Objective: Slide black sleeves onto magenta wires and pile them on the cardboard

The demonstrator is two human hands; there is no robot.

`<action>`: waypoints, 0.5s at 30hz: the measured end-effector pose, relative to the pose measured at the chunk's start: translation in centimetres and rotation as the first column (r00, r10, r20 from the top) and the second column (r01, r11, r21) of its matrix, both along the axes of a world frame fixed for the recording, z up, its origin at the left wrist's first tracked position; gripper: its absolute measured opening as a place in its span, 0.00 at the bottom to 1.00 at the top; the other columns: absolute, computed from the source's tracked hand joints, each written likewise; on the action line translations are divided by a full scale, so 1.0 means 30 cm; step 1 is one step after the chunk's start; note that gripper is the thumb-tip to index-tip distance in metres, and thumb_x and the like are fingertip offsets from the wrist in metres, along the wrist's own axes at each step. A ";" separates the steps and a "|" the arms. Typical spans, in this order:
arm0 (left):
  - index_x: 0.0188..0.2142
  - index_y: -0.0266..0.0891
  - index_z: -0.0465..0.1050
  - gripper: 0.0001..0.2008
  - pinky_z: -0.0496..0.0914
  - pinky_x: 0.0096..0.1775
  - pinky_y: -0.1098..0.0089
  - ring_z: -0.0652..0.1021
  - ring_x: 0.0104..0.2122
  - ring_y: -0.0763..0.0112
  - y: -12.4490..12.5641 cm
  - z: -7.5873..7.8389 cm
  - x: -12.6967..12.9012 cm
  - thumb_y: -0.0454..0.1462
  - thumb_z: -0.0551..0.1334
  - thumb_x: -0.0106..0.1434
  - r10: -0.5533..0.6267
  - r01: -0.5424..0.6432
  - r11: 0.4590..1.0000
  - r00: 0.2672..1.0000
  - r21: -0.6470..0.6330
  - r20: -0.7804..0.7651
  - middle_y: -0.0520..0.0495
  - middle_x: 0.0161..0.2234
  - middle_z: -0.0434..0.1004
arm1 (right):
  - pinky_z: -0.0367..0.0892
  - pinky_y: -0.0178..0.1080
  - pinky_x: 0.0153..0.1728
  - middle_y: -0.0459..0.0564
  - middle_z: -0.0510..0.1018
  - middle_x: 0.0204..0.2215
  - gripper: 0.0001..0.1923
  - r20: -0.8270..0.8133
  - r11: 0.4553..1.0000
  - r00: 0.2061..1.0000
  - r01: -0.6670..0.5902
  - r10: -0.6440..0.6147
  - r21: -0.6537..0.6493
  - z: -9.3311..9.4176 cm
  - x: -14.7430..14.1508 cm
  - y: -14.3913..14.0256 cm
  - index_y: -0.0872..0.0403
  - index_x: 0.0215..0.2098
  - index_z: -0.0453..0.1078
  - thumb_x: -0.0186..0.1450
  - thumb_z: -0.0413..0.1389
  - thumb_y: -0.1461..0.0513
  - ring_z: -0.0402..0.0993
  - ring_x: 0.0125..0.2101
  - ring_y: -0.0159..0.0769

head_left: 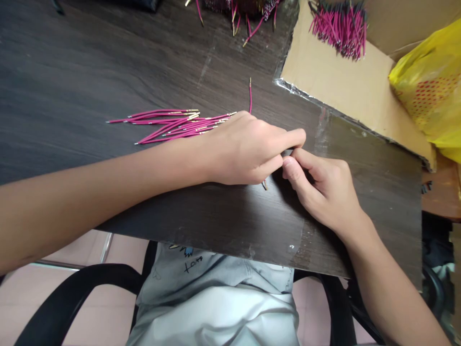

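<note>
My left hand (252, 146) is closed above the table, its fingers curled, with their tips meeting those of my right hand. Whatever it grips is hidden behind the knuckles. A small metal-tipped wire end (265, 184) shows under its lower edge; I cannot tell if it is held or lies on the table. My right hand (326, 187) is pinched, thumb against index finger, and the thing between them does not show. Beside my left wrist lies a loose bunch of magenta wires (173, 124) with metal ends. Behind the knuckles, a single magenta wire (250, 96) points away from me.
A cardboard box (317, 81) stands at the right, a pile of magenta wires with dark ends (342, 29) on it. Close by sits a yellow plastic bag (428, 86). More wires (248, 21) lie at the far edge of the dark table (108, 72). Chair armrests (90, 288) flank my lap.
</note>
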State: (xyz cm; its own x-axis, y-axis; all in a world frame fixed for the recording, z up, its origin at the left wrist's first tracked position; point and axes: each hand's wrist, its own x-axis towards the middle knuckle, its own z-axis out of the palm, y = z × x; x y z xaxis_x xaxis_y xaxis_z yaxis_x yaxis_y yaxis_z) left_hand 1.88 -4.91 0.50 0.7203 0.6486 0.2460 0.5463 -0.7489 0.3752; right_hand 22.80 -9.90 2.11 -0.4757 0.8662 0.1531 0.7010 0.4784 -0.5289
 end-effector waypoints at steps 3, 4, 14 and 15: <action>0.50 0.44 0.73 0.15 0.71 0.37 0.66 0.83 0.35 0.63 -0.001 0.003 0.000 0.38 0.51 0.70 -0.002 0.002 1.000 1.000 -0.001 -0.016 0.48 0.37 0.84 | 0.54 0.35 0.25 0.42 0.67 0.18 0.21 -0.005 1.000 1.000 -0.006 0.006 0.001 0.001 0.001 0.000 0.53 0.29 0.66 0.79 0.51 0.55 0.62 0.19 0.26; 0.50 0.44 0.73 0.15 0.71 0.37 0.66 0.83 0.35 0.63 -0.001 0.003 0.000 0.38 0.51 0.70 -0.002 0.002 1.000 1.000 0.001 -0.018 0.49 0.37 0.84 | 0.54 0.35 0.26 0.42 0.68 0.19 0.21 -0.005 1.000 1.000 -0.008 0.008 0.001 0.001 0.001 -0.001 0.54 0.29 0.66 0.80 0.51 0.55 0.63 0.19 0.26; 0.50 0.46 0.74 0.15 0.72 0.40 0.63 0.82 0.37 0.61 0.000 0.002 -0.004 0.38 0.52 0.70 -0.004 0.003 0.999 1.000 -0.046 -0.020 0.48 0.35 0.83 | 0.54 0.35 0.26 0.42 0.69 0.19 0.21 0.015 1.000 1.000 -0.015 0.015 0.003 0.004 0.002 -0.002 0.54 0.30 0.67 0.80 0.51 0.55 0.63 0.19 0.26; 0.50 0.46 0.74 0.15 0.71 0.40 0.63 0.82 0.37 0.61 0.000 0.005 -0.004 0.37 0.52 0.70 -0.001 0.000 0.998 1.000 -0.059 -0.020 0.47 0.35 0.82 | 0.54 0.35 0.26 0.42 0.69 0.19 0.21 0.018 1.000 1.000 -0.018 0.018 0.004 0.005 0.003 -0.002 0.54 0.30 0.67 0.80 0.51 0.55 0.64 0.19 0.26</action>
State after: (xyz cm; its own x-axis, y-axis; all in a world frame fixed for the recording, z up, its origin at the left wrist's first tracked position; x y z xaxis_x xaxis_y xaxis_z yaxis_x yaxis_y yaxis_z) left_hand 1.78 -4.92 0.63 0.7252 0.6609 0.1930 0.5534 -0.7263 0.4077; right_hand 22.89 -9.97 2.26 -0.4943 0.8566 0.1483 0.7015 0.4938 -0.5139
